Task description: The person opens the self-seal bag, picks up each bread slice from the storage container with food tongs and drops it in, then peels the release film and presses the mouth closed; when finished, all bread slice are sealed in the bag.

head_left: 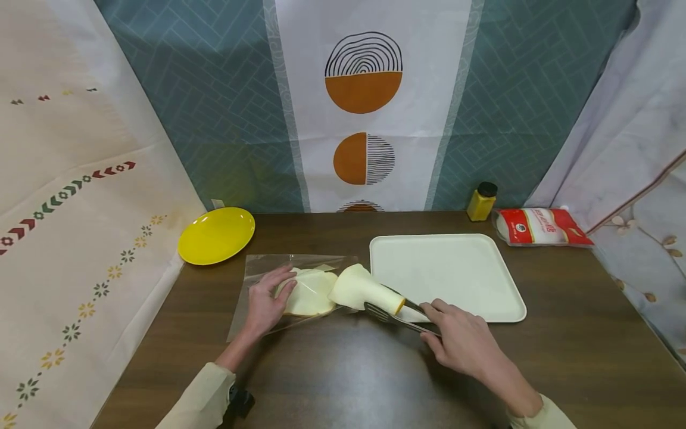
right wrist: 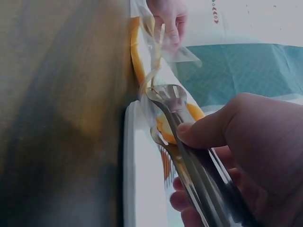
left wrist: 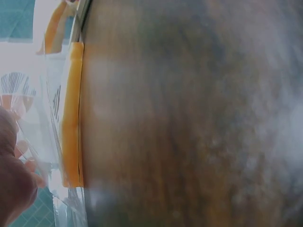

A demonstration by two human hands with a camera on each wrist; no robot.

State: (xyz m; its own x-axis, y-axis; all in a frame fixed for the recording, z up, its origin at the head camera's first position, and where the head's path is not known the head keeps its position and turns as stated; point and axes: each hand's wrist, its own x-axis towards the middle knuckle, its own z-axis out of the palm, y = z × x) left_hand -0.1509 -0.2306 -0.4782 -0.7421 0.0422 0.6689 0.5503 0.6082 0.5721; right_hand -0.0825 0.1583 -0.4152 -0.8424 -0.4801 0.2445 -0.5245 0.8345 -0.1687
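White bread slice (head_left: pixel 358 288) drooped in metal tongs (head_left: pixel 393 319) between clear bag (head_left: pixel 262 262) and pale tray (head_left: pixel 445 268); right hand (head_left: pixel 461 333) curled round the handles, left hand (head_left: pixel 270 298) pinched the bag; likely light, soft and tearable, it seemed best held gently by the crust.

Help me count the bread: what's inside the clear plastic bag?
Inside the clear plastic bag, a bread slice shows. The left hand covers part of the slice; anything underneath is hidden.
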